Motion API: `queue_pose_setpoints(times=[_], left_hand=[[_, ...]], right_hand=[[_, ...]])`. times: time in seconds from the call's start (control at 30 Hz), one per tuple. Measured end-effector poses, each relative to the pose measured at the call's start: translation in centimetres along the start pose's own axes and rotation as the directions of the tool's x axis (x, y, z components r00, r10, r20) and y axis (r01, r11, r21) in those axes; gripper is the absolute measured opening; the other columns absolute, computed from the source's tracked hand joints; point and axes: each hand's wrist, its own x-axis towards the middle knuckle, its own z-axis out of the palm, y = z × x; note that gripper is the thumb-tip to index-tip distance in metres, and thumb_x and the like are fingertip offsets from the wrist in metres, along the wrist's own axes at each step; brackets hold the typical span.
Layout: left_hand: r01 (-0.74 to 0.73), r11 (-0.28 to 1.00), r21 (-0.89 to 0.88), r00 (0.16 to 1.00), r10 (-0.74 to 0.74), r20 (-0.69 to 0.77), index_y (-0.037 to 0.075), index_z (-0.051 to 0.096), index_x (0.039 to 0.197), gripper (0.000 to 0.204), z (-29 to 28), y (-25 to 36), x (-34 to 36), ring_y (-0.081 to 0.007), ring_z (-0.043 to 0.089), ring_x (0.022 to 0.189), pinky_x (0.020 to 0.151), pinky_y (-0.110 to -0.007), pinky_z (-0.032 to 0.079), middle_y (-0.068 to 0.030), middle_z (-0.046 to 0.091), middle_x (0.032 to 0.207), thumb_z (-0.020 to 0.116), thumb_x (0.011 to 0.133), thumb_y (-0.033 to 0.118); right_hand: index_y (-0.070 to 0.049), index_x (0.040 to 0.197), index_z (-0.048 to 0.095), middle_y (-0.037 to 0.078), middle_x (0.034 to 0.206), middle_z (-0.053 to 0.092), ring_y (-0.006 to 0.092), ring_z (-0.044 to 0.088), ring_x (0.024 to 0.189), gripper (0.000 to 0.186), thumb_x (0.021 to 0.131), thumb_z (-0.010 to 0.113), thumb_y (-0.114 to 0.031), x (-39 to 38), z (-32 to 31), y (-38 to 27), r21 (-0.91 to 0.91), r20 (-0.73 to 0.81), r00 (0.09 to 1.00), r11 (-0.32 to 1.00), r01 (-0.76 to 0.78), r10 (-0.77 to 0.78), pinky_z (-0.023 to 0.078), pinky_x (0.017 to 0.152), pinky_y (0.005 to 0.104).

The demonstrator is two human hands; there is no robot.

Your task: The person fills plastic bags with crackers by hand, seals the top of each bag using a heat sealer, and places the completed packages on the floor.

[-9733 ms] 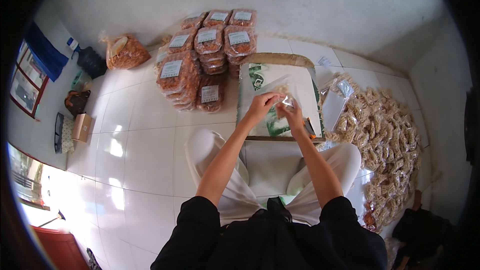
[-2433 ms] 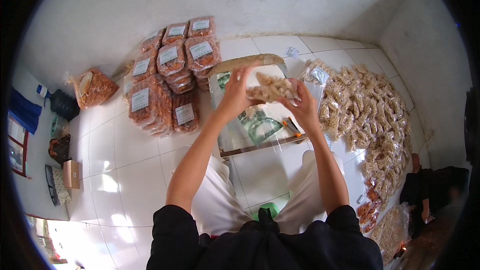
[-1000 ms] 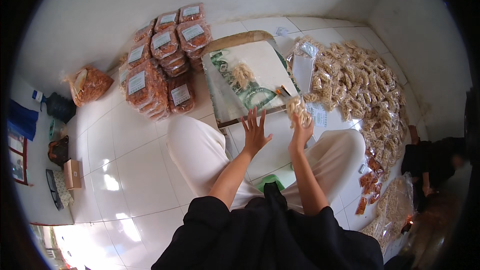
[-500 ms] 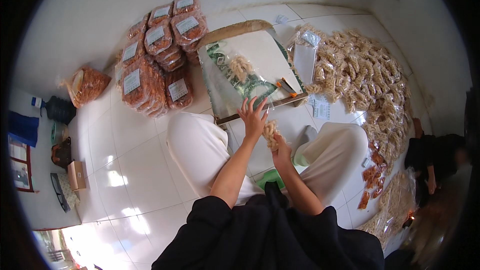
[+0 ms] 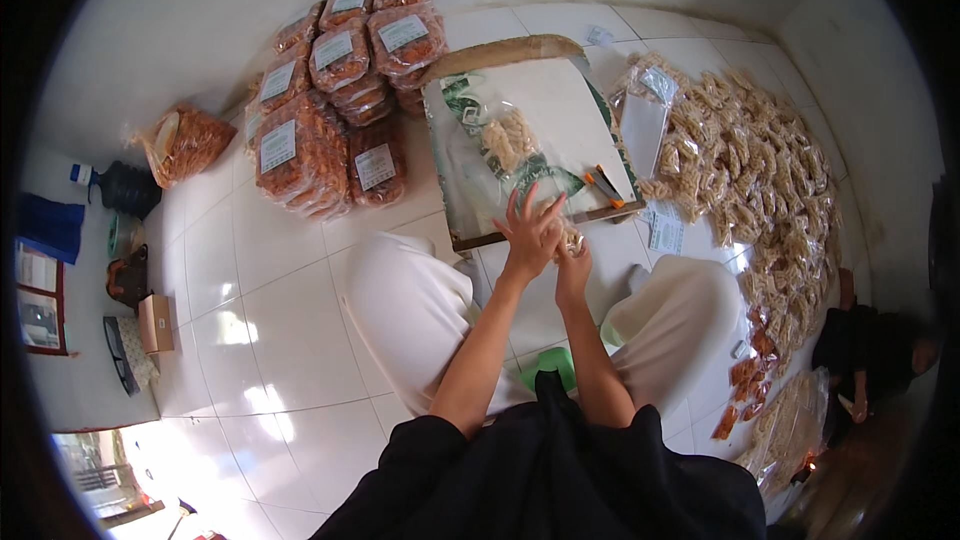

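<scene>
My right hand [image 5: 573,272] is closed around the lower part of a small clear bag of pale, stick-like snacks [image 5: 572,239], held above the floor between my knees. My left hand [image 5: 528,238] lies against the bag's upper side with its fingers spread, partly covering it. Just beyond my hands is a low table [image 5: 570,95] with a white and green top. A pile of the same pale snacks [image 5: 510,140] rests on it in clear plastic. An orange and black cutter knife [image 5: 604,186] lies near its front right corner.
Stacked packs of reddish-brown food [image 5: 290,165] stand at the far left, beside another full bag [image 5: 188,145]. A large heap of small snack bags [image 5: 745,155] spreads to the right, with printed labels [image 5: 666,228] nearby. At the right edge sits another person [image 5: 865,350].
My left hand has come down over the bag, and my right hand has risen slightly with it. The view has shifted, so the table appears farther right.
</scene>
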Motion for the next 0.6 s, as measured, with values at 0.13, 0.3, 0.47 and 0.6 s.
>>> queue_pose_setpoints(times=[0.13, 0.3, 0.47, 0.6], left_hand=[[-0.031, 0.972, -0.233, 0.981, -0.016, -0.195, 0.018, 0.040, 0.134, 0.050, -1.0, -1.2, 1.9, -0.0357, 0.014, 0.133, 0.101, -0.061, 0.009, -0.0086, 0.021, 0.144, 0.045, 0.087, 0.034], [0.317, 0.600, -0.735, 0.528, -0.755, -0.389, 0.001, 0.035, 0.132, 0.056, -1.4, -7.0, 7.1, -0.0305, 0.027, 0.129, 0.099, -0.040, 0.030, -0.0161, 0.034, 0.136, 0.054, 0.087, 0.031], [0.459, 0.566, -0.685, 0.598, -0.767, -0.232, 0.000, 0.035, 0.131, 0.070, -0.7, -7.0, 10.2, -0.0259, 0.041, 0.118, 0.095, -0.036, 0.036, -0.0171, 0.042, 0.126, 0.069, 0.078, 0.030], [0.382, 0.585, -0.716, 0.680, -0.702, -0.211, 0.002, 0.033, 0.134, 0.073, -0.7, -8.4, 10.3, -0.0257, 0.040, 0.118, 0.096, -0.036, 0.035, -0.0164, 0.039, 0.128, 0.070, 0.078, 0.031]], right_hand=[[0.000, 0.120, 0.048, 0.007, 0.106, 0.058, 0.0123, 0.056, 0.091, 0.047, 0.079, 0.068, -0.011, 3.1, 0.6, -0.5, -0.044, 0.064, 0.997, 0.998, 0.034, -0.031, 0.045, 0.075, 0.0238], [0.001, 0.124, 0.045, 0.009, 0.111, 0.057, 0.0150, 0.056, 0.098, 0.053, 0.078, 0.068, -0.011, 3.1, 3.3, -0.8, -0.011, 0.157, 0.985, 0.997, 0.076, -0.073, 0.045, 0.082, 0.0257], [0.001, 0.124, 0.045, 0.010, 0.111, 0.056, 0.0161, 0.055, 0.099, 0.054, 0.077, 0.069, -0.011, 5.2, 4.9, -1.3, -0.159, 0.217, 0.976, 0.987, 0.025, 0.011, 0.044, 0.087, 0.0266], [0.000, 0.124, 0.045, 0.010, 0.112, 0.056, 0.0157, 0.054, 0.100, 0.054, 0.077, 0.068, -0.010, 7.3, 7.4, -0.3, -0.165, 0.310, 0.950, 0.986, 0.035, 0.019, 0.044, 0.088, 0.0275]])
